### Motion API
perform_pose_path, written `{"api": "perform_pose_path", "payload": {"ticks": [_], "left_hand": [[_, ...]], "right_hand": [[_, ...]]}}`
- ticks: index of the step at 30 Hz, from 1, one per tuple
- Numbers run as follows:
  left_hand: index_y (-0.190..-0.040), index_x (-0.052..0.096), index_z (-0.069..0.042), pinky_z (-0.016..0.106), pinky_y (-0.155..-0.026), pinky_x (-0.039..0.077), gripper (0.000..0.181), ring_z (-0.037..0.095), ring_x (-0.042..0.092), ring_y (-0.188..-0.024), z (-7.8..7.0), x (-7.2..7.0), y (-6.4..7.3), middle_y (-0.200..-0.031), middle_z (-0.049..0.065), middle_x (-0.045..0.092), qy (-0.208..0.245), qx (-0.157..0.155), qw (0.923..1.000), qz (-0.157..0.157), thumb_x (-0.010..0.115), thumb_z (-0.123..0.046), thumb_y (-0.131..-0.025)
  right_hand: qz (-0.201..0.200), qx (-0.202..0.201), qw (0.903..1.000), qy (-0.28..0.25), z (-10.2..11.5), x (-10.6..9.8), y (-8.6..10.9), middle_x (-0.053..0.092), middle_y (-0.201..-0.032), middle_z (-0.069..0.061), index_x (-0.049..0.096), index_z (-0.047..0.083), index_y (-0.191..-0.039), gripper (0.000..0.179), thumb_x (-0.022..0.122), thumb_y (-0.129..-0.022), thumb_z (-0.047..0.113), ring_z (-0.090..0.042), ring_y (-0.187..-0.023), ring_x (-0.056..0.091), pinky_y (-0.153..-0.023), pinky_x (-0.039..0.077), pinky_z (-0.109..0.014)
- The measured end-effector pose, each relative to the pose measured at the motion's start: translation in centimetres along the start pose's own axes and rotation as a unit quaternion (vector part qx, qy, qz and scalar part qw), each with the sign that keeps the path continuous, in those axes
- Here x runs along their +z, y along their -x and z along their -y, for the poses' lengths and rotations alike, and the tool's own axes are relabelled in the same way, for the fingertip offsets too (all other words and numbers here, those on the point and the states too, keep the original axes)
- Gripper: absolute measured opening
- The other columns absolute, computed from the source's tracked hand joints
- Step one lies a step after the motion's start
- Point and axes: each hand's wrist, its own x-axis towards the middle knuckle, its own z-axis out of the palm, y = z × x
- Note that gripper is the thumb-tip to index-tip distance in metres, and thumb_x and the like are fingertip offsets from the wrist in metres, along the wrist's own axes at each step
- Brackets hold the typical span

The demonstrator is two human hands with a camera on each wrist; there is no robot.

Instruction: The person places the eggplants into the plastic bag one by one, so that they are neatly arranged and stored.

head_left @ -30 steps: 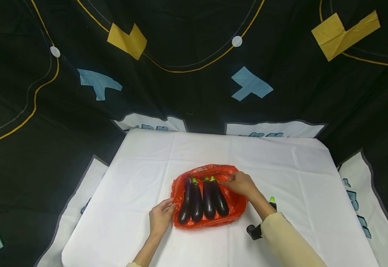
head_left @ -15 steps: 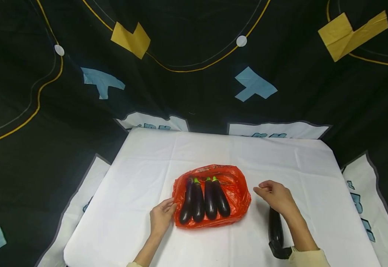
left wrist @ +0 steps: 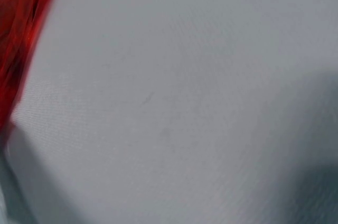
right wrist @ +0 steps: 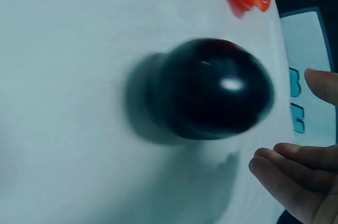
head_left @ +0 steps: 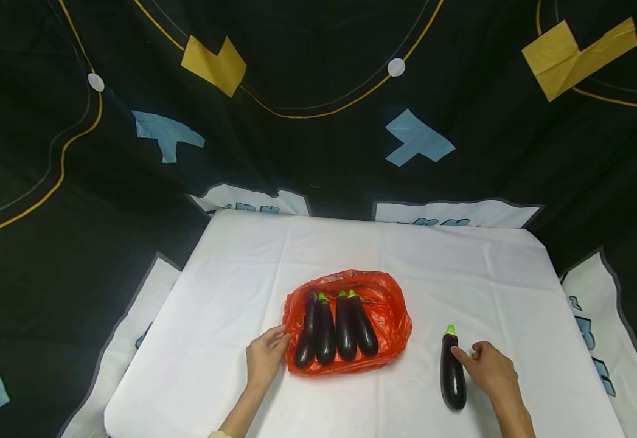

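In the head view, several dark purple eggplants [head_left: 326,337] with green stem ends lie side by side in a red plastic bag [head_left: 395,316], its mouth spread wide. My left hand [head_left: 262,359] pinches the bag's left edge between thumb and fingers. To the right of the bag, a single eggplant [head_left: 452,377] lies on the white cloth, stem end pointing away from me. My right hand [head_left: 490,368] is just right of it, thumb overlapping its upper part. The right wrist view shows the eggplant's rounded end [right wrist: 222,89], with the fingers [right wrist: 296,168] spread apart beside it.
A white cloth [head_left: 230,274] covers the table. Behind the table hangs a dark cloth [head_left: 274,152] with yellow and blue shapes, reaching down the sides too.
My right hand has left the bag's right side and moved right and toward me, down beside the lone eggplant. My left hand has stayed at the bag's edge.
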Motion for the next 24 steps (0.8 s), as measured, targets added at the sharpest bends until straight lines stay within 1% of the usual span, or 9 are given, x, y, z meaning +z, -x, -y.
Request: {"api": "perform_pose_path", "payload": {"ticks": [2, 5, 8, 12, 19, 24], "left_hand": [[-0.102, 0.073, -0.005, 0.019, -0.064, 0.055, 0.019, 0.017, 0.070, -0.080, 0.0, 0.0, 0.0, -0.090, 0.009, 0.072, -0.001, 0.003, 1.0000, -0.001, 0.073, -0.007, -0.083], [-0.101, 0.073, -0.005, 0.019, -0.064, 0.055, 0.019, 0.017, 0.070, -0.079, 0.1, 0.0, 0.0, -0.090, 0.009, 0.072, -0.003, 0.002, 1.0000, -0.002, 0.074, -0.007, -0.082], [-0.102, 0.073, -0.005, 0.018, -0.064, 0.055, 0.019, 0.016, 0.070, -0.080, 0.1, 0.0, 0.0, -0.090, 0.009, 0.072, -0.004, 0.000, 1.0000, -0.001, 0.074, -0.007, -0.082], [-0.102, 0.072, -0.005, 0.019, -0.064, 0.055, 0.019, 0.017, 0.070, -0.080, 0.2, 0.0, 0.0, -0.090, 0.009, 0.072, -0.002, 0.003, 1.0000, 0.001, 0.074, -0.006, -0.082], [-0.102, 0.072, -0.004, 0.018, -0.064, 0.055, 0.020, 0.016, 0.070, -0.080, 0.3, 0.0, 0.0, -0.090, 0.009, 0.072, -0.001, 0.001, 1.0000, 0.002, 0.073, -0.006, -0.082], [-0.102, 0.072, -0.003, 0.018, -0.065, 0.055, 0.020, 0.017, 0.070, -0.080, 0.1, 0.0, 0.0, -0.091, 0.010, 0.072, 0.006, -0.003, 1.0000, 0.002, 0.073, -0.004, -0.083]], "right_hand": [[0.001, 0.001, 1.0000, 0.000, -0.3, 0.7, -0.1, 0.062, -0.089, -0.016, 0.056, -0.008, -0.103, 0.066, 0.060, -0.085, 0.056, -0.032, -0.080, 0.058, -0.065, 0.047, -0.044], [0.012, 0.002, 0.9999, -0.002, -0.4, 1.7, -0.2, 0.059, -0.081, -0.011, 0.057, -0.007, -0.097, 0.062, 0.062, -0.084, 0.053, -0.026, -0.072, 0.056, -0.059, 0.046, -0.038], [0.019, 0.006, 0.9998, -0.004, -0.4, 2.5, -0.3, 0.060, -0.078, -0.010, 0.057, -0.011, -0.099, 0.062, 0.065, -0.084, 0.049, -0.023, -0.070, 0.057, -0.055, 0.046, -0.034], [0.016, 0.010, 0.9998, -0.006, -0.3, 3.0, -0.4, 0.061, -0.078, -0.013, 0.056, -0.013, -0.101, 0.060, 0.067, -0.083, 0.043, -0.024, -0.070, 0.058, -0.055, 0.047, -0.034], [0.018, 0.031, 0.9993, -0.008, -0.2, 3.0, -0.4, 0.061, -0.081, -0.016, 0.057, -0.012, -0.101, 0.060, 0.068, -0.082, 0.043, -0.025, -0.072, 0.057, -0.057, 0.048, -0.035], [0.024, 0.019, 0.9995, -0.008, -0.3, 2.8, -0.4, 0.060, -0.081, -0.015, 0.057, -0.013, -0.099, 0.062, 0.067, -0.083, 0.045, -0.026, -0.072, 0.057, -0.058, 0.048, -0.037]]}}
